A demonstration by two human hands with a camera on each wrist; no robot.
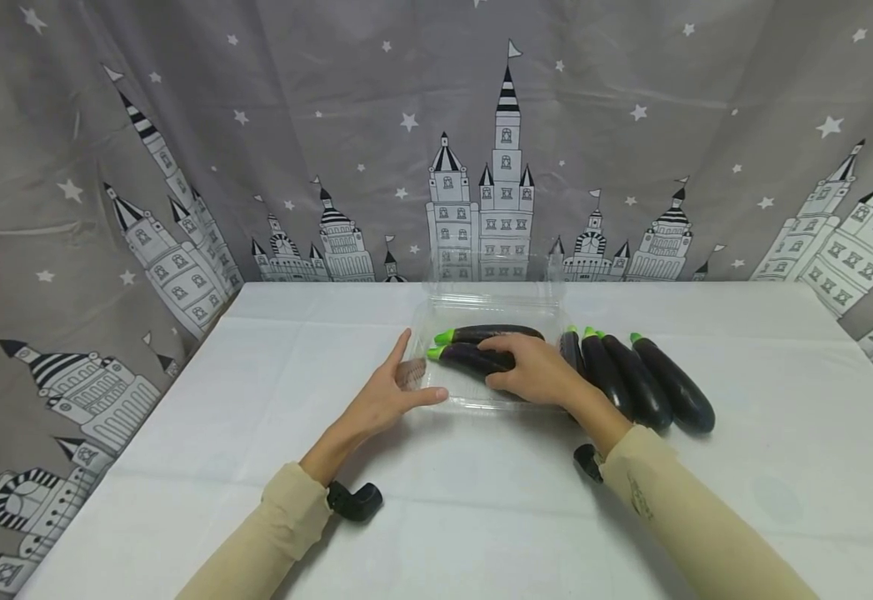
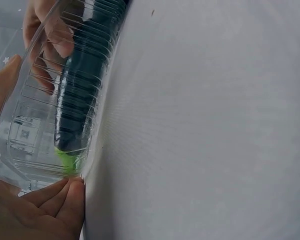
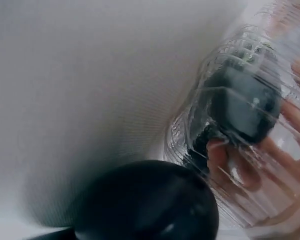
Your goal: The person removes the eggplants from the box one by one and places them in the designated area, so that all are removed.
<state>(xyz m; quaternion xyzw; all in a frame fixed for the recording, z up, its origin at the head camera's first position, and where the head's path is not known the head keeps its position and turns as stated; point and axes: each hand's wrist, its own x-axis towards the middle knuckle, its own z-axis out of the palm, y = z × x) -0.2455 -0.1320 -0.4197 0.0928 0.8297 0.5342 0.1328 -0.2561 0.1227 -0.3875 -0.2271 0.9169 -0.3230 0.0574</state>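
Note:
A clear plastic clamshell box (image 1: 481,406) stands on the table with its lid raised at the back. Inside lie two dark eggplants with green stem ends: one at the back (image 1: 474,333) and one in front (image 1: 457,357). My right hand (image 1: 530,367) reaches into the box and grips the front eggplant, fingers and thumb around its thick end. Through the box wall, the left wrist view shows that eggplant (image 2: 82,95) lengthwise. Spread at the box's left end is my left hand (image 1: 387,396), thumb along the front rim, fingertips (image 2: 75,200) against the end wall.
Several more eggplants (image 1: 642,383) lie side by side just right of the box, close to my right forearm. Behind the white table (image 1: 451,500) hangs a grey curtain (image 1: 331,108) printed with castles and stars.

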